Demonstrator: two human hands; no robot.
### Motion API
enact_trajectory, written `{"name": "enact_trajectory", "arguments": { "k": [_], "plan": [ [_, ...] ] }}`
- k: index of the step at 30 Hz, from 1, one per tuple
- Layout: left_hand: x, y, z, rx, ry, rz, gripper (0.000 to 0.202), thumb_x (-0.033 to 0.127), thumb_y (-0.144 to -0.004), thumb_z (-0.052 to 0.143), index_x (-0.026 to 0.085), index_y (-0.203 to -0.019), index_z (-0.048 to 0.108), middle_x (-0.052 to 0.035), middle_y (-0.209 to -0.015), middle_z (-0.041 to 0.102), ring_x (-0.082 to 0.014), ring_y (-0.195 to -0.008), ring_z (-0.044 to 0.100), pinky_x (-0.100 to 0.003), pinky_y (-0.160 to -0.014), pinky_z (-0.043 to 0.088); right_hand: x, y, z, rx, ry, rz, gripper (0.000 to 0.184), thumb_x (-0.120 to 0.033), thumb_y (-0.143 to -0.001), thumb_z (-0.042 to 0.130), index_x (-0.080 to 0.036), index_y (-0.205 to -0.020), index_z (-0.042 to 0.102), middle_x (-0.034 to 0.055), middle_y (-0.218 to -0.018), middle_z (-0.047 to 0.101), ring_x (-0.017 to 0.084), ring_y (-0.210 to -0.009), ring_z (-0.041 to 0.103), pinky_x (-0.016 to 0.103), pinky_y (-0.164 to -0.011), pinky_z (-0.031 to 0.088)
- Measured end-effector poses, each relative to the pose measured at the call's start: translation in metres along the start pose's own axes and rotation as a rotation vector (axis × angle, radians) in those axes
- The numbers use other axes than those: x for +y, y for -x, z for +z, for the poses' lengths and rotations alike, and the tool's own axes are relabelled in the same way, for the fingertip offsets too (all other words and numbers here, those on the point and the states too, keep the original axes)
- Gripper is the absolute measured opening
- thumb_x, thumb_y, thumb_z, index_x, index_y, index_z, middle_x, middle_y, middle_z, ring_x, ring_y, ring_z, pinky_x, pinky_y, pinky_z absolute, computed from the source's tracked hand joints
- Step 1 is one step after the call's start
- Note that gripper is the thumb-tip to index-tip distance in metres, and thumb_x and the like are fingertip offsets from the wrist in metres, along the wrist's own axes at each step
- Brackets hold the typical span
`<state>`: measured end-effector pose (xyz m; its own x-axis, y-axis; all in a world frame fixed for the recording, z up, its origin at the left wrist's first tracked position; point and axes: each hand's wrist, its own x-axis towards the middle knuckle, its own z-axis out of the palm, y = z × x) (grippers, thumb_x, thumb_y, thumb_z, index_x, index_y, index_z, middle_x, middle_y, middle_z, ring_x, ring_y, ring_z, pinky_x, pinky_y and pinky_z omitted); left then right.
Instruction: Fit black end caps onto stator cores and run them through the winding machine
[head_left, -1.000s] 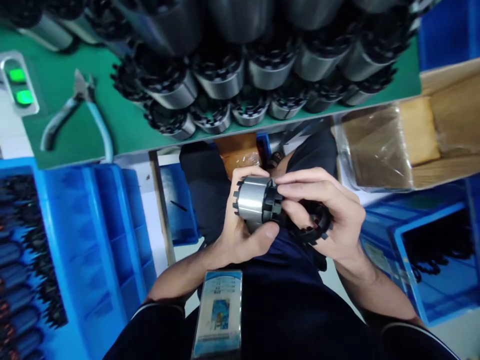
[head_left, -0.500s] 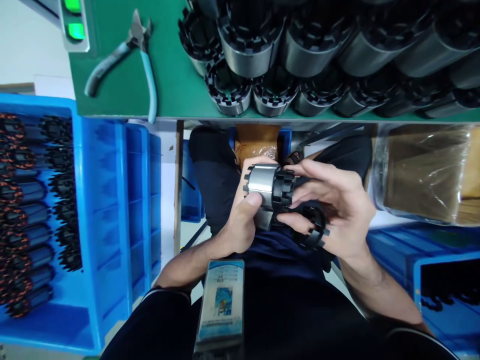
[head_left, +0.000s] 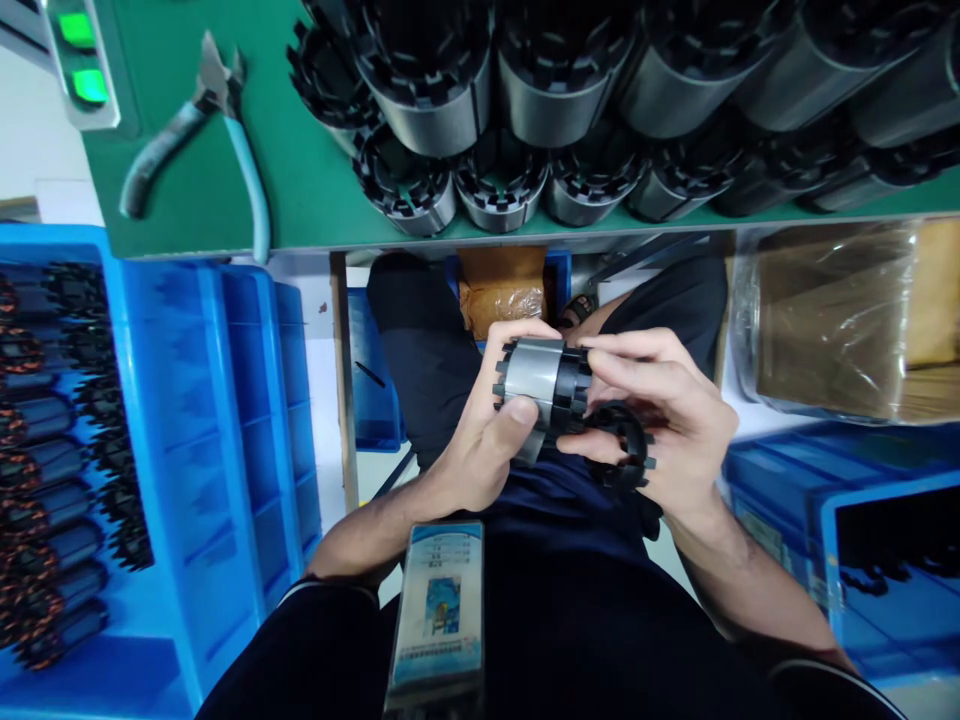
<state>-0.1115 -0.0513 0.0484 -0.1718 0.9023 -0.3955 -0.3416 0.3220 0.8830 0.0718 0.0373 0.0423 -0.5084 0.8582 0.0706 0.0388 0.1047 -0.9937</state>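
Observation:
My left hand (head_left: 484, 440) is wrapped round a silver metal stator core (head_left: 531, 370), its thumb pressed on the near side. Black plastic teeth stick out at the core's left end. At the right end sits a toothed black insulator ring (head_left: 571, 385), with the fingertips of my right hand (head_left: 675, 415) on it. A second black ring (head_left: 634, 450) hangs in the same hand, around or beside the lower fingers; I cannot tell which. Both hands are above my lap, below the table's edge.
Several metal cores with black toothed ends (head_left: 517, 200) stand on the green table (head_left: 292, 215), left of which lie cutting pliers (head_left: 214, 100). A blue crate (head_left: 169, 450) holds wound cores at left. At right are a plastic-wrapped box (head_left: 832, 320) and a blue bin (head_left: 795, 500) with black parts.
The view has shifted, so the table and crate appear further left. My right fingers lie straighter along the ring at the core's end. Both hands keep their hold.

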Motion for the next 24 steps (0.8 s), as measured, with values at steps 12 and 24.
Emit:
{"name": "enact_trajectory", "arguments": {
  "k": [12,24],
  "plan": [
    [-0.028,-0.028,-0.022,-0.095,-0.061,0.042,0.053,0.068,-0.114,0.061,0.027,-0.146,0.07,-0.0096,-0.125,0.074,-0.032,-0.114,0.07,-0.047,-0.11,0.054,0.024,0.003,0.007,0.022,-0.048,0.127,0.065,-0.035,-0.086,0.11,-0.031,-0.145,0.084,0.0043,-0.129,0.078,0.016,-0.089,0.082,0.033,-0.083,0.079],
    [-0.026,-0.019,-0.029,-0.154,-0.109,0.211,0.056,0.07,-0.112,0.064,0.029,-0.149,0.064,-0.0091,-0.126,0.067,-0.0287,-0.107,0.066,-0.043,-0.099,0.055,0.006,0.0,0.003,-0.059,0.027,0.018,0.068,-0.027,-0.084,0.111,-0.035,-0.146,0.084,0.0067,-0.135,0.08,0.018,-0.092,0.082,0.034,-0.08,0.078]
  ]
}}
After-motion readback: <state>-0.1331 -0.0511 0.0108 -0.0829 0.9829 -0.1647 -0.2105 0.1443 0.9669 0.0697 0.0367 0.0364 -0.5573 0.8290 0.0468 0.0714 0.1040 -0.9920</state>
